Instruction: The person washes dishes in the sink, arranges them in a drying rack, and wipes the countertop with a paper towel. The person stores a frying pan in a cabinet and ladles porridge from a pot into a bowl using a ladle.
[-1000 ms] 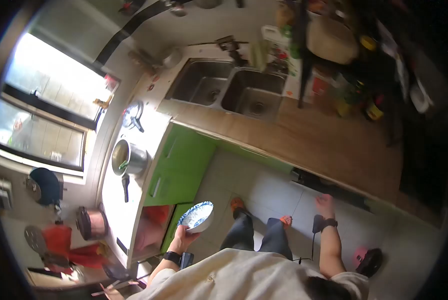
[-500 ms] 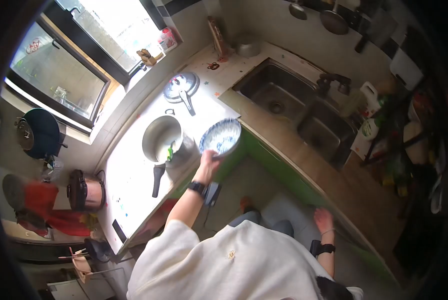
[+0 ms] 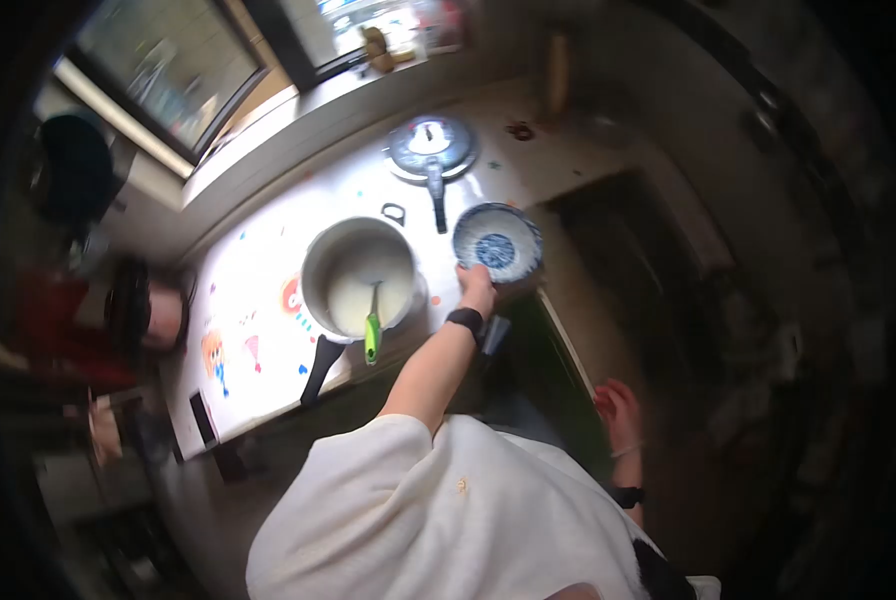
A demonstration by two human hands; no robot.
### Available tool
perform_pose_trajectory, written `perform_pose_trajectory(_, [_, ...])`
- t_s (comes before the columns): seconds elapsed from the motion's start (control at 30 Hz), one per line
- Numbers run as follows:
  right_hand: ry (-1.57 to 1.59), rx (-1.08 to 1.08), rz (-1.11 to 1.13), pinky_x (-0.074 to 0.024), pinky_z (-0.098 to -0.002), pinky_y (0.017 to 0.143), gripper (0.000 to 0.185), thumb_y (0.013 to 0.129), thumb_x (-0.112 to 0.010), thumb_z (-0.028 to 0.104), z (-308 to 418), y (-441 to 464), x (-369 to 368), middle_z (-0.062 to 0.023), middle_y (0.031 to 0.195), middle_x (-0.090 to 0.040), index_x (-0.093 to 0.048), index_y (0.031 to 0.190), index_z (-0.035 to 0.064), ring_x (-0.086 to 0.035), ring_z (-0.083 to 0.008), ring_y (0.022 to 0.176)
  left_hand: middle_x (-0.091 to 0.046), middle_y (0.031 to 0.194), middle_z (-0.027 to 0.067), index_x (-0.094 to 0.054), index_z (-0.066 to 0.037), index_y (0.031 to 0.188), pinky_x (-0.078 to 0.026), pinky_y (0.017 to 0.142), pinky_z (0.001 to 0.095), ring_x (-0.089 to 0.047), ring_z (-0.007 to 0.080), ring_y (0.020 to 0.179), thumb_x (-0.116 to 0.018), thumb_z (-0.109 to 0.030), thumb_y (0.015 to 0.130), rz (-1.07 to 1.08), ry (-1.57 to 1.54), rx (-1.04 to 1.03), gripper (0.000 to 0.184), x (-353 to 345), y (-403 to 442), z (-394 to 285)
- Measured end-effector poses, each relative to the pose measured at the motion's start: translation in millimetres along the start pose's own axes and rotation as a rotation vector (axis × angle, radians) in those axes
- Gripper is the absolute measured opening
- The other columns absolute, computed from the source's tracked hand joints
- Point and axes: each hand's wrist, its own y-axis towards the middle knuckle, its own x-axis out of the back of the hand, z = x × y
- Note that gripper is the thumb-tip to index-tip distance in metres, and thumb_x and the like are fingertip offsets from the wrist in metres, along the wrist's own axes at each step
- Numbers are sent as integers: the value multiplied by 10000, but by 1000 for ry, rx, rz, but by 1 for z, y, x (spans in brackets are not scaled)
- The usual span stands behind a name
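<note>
My left hand [image 3: 477,288] grips the near rim of a blue-and-white bowl [image 3: 498,243], which is at the right end of the white counter; whether it touches the surface I cannot tell. To the left of the bowl stands a large metal pot [image 3: 358,275] with pale contents and a green-handled utensil [image 3: 372,335] leaning in it. Behind them lies a round metal lid [image 3: 431,150] with a black handle. My right hand [image 3: 620,415] hangs beside the wooden counter edge, fingers apart and slightly curled, holding nothing.
The dark sink [image 3: 633,240] is to the right of the bowl. A pink and black cooker [image 3: 153,312] stands at the left, with a dark pan [image 3: 73,170] hanging above it. The window [image 3: 168,75] is behind the counter, with small items on its sill.
My left hand has carried the bowl from above the floor up to the counter, beside the pot. The view has turned toward the white counter. My right hand remains low and empty.
</note>
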Motion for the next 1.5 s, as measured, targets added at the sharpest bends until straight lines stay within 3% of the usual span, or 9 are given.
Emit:
perform_pose_trajectory(0.27, [-363, 164, 962, -463, -260, 781, 297, 866, -478, 37, 88, 98, -225, -96, 961, -580, -470, 1160, -1, -566, -145, 872, -528, 922, 75, -434, -47, 1098, -456, 610, 265, -520, 140, 686, -578, -194, 799, 443, 593, 153, 363, 82, -51, -60])
perform_pose_trajectory(0.5, [-794, -15, 1534, -481, -295, 655, 855, 751, -511, -26, 32, 42, -349, -99, 788, -586, -8, 1400, 214, -593, -188, 669, -621, 823, 62, -592, -43, 951, -457, 707, 270, -584, 134, 775, -586, -257, 782, 1004, 1396, 230, 273, 263, -136, -225])
perform_pose_trajectory(0.63, [-779, 679, 1393, -470, -338, 608, 493, 713, -575, 30, -6, 41, -369, -129, 681, -566, -426, 1177, 103, -590, -267, 642, -583, 859, 65, -510, -13, 1067, -468, 693, 274, -570, 144, 782, -605, -183, 809, 242, 853, 27, 323, 301, -118, -284])
perform_pose_trajectory(0.67, [-829, 496, 1312, -469, -343, 593, 311, 703, -597, 44, 9, 34, -376, -143, 689, -565, -497, 996, 70, -590, -274, 631, -576, 889, 80, -487, -16, 1092, -462, 700, 250, -558, 134, 783, -614, -234, 806, 38, 1025, -398, 381, 294, -108, -281])
perform_pose_trajectory(0.77, [-847, 646, 1154, -470, -329, 590, 377, 704, -709, 215, 35, 35, -380, -131, 700, -577, -514, 1001, 88, -596, -271, 635, -557, 877, 90, -467, -15, 1115, -471, 673, 258, -554, 145, 744, -618, -278, 803, 122, 1246, -177, 435, 304, -55, -260])
perform_pose_trajectory(0.87, [-917, 623, 953, -471, -291, 559, 421, 699, -732, 276, 69, 46, -385, -111, 703, -593, -513, 991, 67, -608, -207, 610, -526, 709, 52, -512, -30, 962, -453, 534, 261, -516, 121, 572, -618, -282, 807, 641, 787, 596, 314, 307, -20, -252])
perform_pose_trajectory(0.97, [-789, 422, 713, -444, -211, 473, 337, 740, -706, 259, 81, 69, -389, -67, 655, -594, -532, 924, 37, -583, -81, 565, -417, 532, -10, -473, -85, 732, -354, 387, 241, -408, 79, 410, -621, -279, 809, 815, 663, 769, 256, 312, -4, -258])
perform_pose_trajectory(1.13, [-564, 356, 677, -440, -194, 478, 195, 791, -636, 178, 85, 96, -383, -54, 660, -601, -582, 875, 11, -583, -59, 584, -267, 446, -59, -358, -139, 584, -236, 353, 225, -266, 51, 358, -630, -255, 808, 648, 858, 647, 371, 286, -26, -279])
perform_pose_trajectory(1.5, [-947, 1015, 1014, -478, -284, 671, 284, 706, -642, -7, 132, 92, -337, -121, 860, -600, -580, 980, 33, -592, -249, 783, -363, 427, -4, -399, -97, 510, -274, 337, 235, -346, 87, 333, -679, -247, 731, 631, 1431, 458, 386, 238, 2, -350])
